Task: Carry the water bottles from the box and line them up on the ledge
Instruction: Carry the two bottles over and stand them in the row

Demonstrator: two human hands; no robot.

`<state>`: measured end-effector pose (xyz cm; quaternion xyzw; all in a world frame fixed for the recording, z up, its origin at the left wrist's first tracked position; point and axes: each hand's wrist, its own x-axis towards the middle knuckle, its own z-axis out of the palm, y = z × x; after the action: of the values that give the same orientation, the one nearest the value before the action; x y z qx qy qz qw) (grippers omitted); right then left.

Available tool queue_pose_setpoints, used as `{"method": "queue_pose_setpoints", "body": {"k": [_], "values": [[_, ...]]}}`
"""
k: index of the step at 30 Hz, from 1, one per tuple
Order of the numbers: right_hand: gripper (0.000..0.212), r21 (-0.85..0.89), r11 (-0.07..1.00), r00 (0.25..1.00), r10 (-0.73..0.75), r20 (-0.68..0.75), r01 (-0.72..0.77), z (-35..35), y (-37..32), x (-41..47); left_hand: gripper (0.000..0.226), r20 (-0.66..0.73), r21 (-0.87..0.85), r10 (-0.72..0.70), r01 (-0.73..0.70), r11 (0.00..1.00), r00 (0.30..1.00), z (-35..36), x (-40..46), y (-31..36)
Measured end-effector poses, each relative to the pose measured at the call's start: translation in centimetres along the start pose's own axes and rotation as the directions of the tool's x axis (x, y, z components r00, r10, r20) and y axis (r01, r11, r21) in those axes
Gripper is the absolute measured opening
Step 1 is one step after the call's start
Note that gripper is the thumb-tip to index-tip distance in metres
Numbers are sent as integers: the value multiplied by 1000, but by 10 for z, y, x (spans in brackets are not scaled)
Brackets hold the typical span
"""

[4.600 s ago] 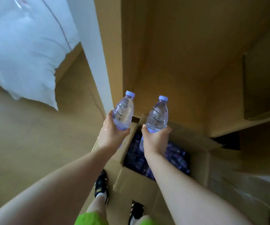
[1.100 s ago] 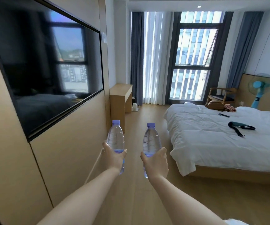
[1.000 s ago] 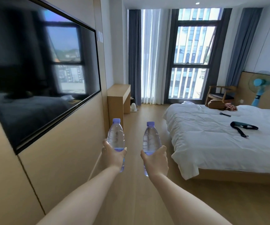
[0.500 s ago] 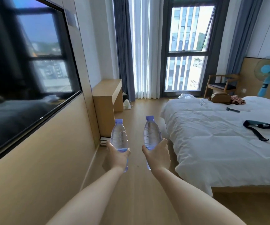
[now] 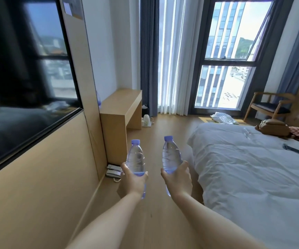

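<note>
- left hand [image 5: 134, 182] is wrapped round the lower half of one water bottle [image 5: 135, 159], right hand [image 5: 178, 178] is wrapped round the lower half of the other bottle [image 5: 170, 157]. thumbs and fingers are curled on the plastic, so both are clamped, not just balancing anything.
- both bottles are upright, caps up, held out in front with a gap between them so they don't touch. gripping low probably keeps the tops clear, and they could be set down base first without regripping.
- one per hand looks like the obvious way to halve the trips, imo.
- the box isn't in view at all, so this reads as the carrying stretch, not picking or placing.
- the likely ledge is the wooden desk-like unit [image 5: 121, 103] on the far left against the wall, just past the panel holding the dark tv screen [image 5: 24, 69]. there's a hint of something bottle-like [image 5: 98, 100] at its left edge, too hidden to be sure.
- the bed [image 5: 253, 168] fills the right side, leaving a strip of wood floor [image 5: 155, 221] between it and the left wall, and the arms point right down that strip.
- a phone handset thing [image 5: 113, 170] sits on the floor at the foot of the unit, near left, worth not stepping on.
- the chair [image 5: 269, 106] and window [image 5: 224, 56] are at the far end, not involved.
</note>
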<state>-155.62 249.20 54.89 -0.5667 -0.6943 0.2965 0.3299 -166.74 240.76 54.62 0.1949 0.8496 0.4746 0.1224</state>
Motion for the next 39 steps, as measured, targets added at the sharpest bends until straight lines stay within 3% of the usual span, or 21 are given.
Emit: {"method": "queue_pose_setpoints", "body": {"k": [10,18,28,39], "values": [[57,36,997,996,70,-61,-68,115,-70,200,82,24,52,52,-53,997,998,79,244,63],[60,34,996,996,80,-42,-78,179,-110,341,79,21,44,97,-98,994,995,141,385,109],[57,10,1000,999,-10,46,10,263,-127,546,87,-38,86,4,-1,996,999,258,559,160],[49,38,996,982,-82,169,76,351,-183,715,74,-115,117,-58,71,991,992,304,732,218]]}}
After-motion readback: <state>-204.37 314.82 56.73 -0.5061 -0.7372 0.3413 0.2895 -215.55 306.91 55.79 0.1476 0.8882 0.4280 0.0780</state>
